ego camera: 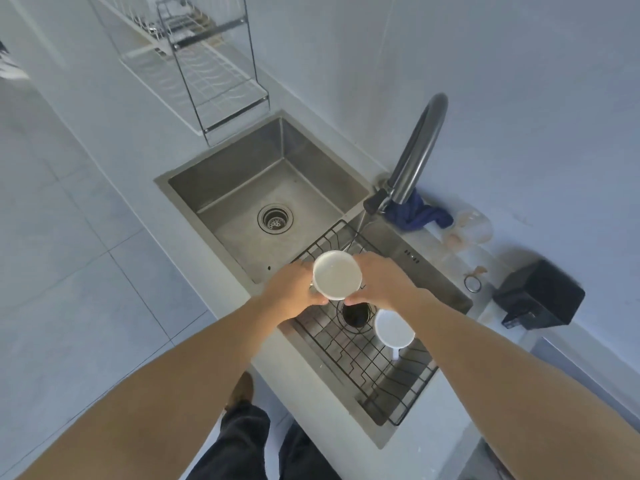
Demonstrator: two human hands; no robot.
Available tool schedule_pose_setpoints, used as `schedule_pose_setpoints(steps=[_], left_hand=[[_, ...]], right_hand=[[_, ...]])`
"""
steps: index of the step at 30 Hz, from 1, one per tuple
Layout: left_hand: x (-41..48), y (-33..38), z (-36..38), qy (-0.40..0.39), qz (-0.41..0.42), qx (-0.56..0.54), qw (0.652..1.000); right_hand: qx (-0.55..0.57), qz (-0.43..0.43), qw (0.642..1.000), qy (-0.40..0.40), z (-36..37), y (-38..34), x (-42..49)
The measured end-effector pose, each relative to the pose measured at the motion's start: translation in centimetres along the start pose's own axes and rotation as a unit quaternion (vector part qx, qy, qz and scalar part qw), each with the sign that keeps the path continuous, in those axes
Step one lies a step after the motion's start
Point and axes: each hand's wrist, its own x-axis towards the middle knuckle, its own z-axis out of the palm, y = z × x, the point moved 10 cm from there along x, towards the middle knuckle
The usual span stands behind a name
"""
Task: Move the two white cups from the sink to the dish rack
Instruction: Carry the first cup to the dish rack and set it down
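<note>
Nearest us, our dark trousers (242,441) and one shoe (241,389) stand at the counter's front edge (242,341). Our left hand (292,289) and right hand (381,284) close from either side on a white cup (336,279), plain and glossy, mouth up, lifted above the near basin of the sink (450,292). Below it a black wire grid (363,355) lines that basin, and the second white cup (394,329) rests there upright, its handle pointing toward us, just beside a dark drain hole (356,315). Beyond, the far basin (242,188) lies bare around its strainer (275,218). The tap (412,161) arches over the divider, running a thin stream. Farthest, the dish rack (207,74) stands on the counter past the sink. We can read no writing anywhere.
</note>
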Motion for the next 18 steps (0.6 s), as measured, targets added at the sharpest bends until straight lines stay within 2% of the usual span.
schedule_pose_setpoints(steps=[9,18], left_hand=[[-3.0,-5.7,-12.7,0.097,-0.027,-0.02,0.995],[-4.7,-17.2,-25.4,0.114,-0.012,-0.044,0.992]], right_hand=[[-0.009,-0.072,0.997,0.023,-6.3,-12.1,5.5],[0.008,-0.096,0.994,0.046,-9.4,-27.2,13.7]])
